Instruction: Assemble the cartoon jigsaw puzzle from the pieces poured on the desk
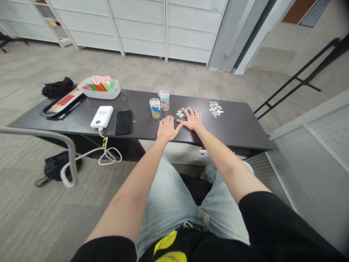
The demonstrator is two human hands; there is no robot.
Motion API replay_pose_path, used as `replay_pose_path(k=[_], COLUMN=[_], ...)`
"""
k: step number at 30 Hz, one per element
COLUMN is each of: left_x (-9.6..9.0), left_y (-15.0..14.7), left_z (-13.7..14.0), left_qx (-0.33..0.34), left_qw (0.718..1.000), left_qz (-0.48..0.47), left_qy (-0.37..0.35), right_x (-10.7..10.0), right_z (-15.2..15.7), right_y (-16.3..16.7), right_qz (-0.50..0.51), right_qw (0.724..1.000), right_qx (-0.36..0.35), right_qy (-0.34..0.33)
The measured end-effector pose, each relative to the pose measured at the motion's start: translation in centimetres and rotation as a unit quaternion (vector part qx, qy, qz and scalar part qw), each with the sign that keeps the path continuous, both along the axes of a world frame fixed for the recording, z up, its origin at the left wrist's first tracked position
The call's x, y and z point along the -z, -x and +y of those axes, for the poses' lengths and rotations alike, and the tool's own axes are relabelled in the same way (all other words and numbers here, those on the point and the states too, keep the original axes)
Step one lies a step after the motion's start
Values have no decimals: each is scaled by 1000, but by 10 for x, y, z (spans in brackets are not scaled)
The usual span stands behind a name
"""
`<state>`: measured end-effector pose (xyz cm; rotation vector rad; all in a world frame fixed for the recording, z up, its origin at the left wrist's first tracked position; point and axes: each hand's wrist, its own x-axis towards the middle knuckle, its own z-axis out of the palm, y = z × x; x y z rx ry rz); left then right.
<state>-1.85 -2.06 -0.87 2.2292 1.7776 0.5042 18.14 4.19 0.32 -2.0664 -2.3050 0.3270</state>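
Observation:
My left hand (168, 128) lies flat near the front edge of a dark table (231, 127), fingers stretched out, holding nothing. Beside it my right hand (192, 119) is spread open, its fingers over a small pile of jigsaw puzzle pieces (181, 112) that it partly hides. The two thumbs meet or nearly meet. A second pile of puzzle pieces (216, 108) lies farther right, apart from my hands. Just beyond my left hand stand two clear canisters with printed labels, a blue one (156, 109) in front and a pastel one (164, 100) behind it.
Left on the table are a black phone (123, 122), a white power bank (101, 117) with a looped white cable (109, 155), and a white basket (105, 94) of colourful packets. A dark tray (64, 103) and black cloth-like bundle (58, 87) sit farther left. A folded umbrella (58, 165) lies below.

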Motion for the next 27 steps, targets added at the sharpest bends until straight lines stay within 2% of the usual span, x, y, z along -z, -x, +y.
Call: replay_pose_path(k=[7, 11, 18, 27], left_x=[-2, -3, -5, -10], left_y=[1, 2, 5, 3], left_z=[-2, -1, 1, 0], left_qx=[-8, -11, -18, -28], left_qw=[1000, 1000, 998, 996], left_qz=[13, 25, 53, 79], left_qy=[-4, -1, 2, 21], right_x=[-4, -3, 2, 0], right_z=[28, 38, 48, 63], right_y=[15, 18, 15, 2], right_qz=[31, 54, 75, 76], right_qw=[999, 998, 997, 997], right_qx=[-36, -18, -1, -29], right_qy=[2, -10, -23, -14])
